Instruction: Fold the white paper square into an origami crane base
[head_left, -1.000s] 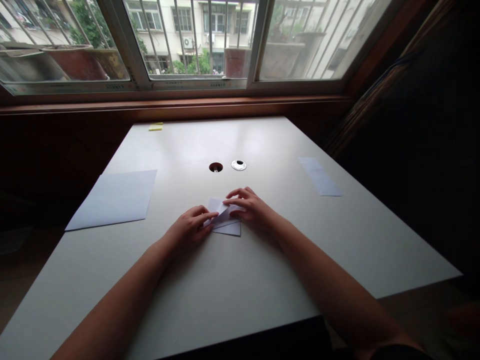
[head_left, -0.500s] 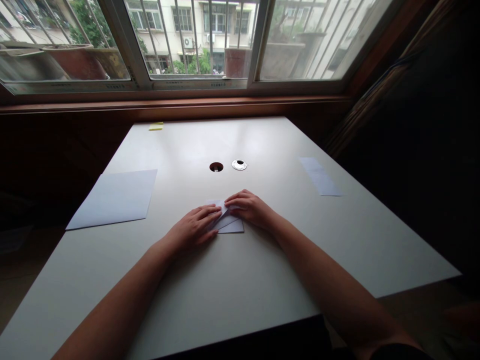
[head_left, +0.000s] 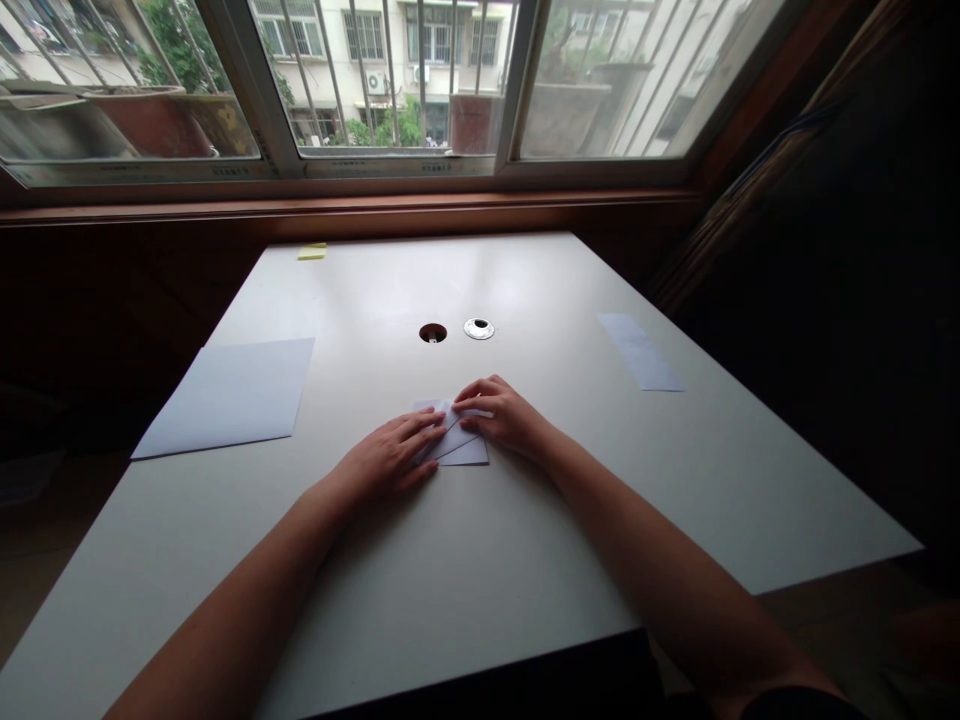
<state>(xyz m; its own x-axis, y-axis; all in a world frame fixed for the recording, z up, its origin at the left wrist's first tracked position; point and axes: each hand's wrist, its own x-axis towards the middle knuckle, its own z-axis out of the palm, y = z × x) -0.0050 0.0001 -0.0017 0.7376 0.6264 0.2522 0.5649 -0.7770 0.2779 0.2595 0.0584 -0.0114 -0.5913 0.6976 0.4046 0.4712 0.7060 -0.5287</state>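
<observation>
A small folded white paper (head_left: 466, 449) lies on the white table (head_left: 480, 560) in front of me. My left hand (head_left: 390, 458) rests flat on its left part, fingers stretched out and pressing down. My right hand (head_left: 501, 410) lies on its upper right part, fingers extended with the tips on the fold. Most of the paper is hidden under the two hands.
A larger white sheet (head_left: 229, 396) lies at the left edge. A narrow paper strip (head_left: 640, 352) lies at the right. A cable hole (head_left: 433, 333) and its round cap (head_left: 478, 328) sit beyond the hands. A yellow note pad (head_left: 312, 252) is at the far edge below the window.
The raised flap of the paper has been pressed flat. Both hands have lowered onto it and the left fingers have slid forward along the fold.
</observation>
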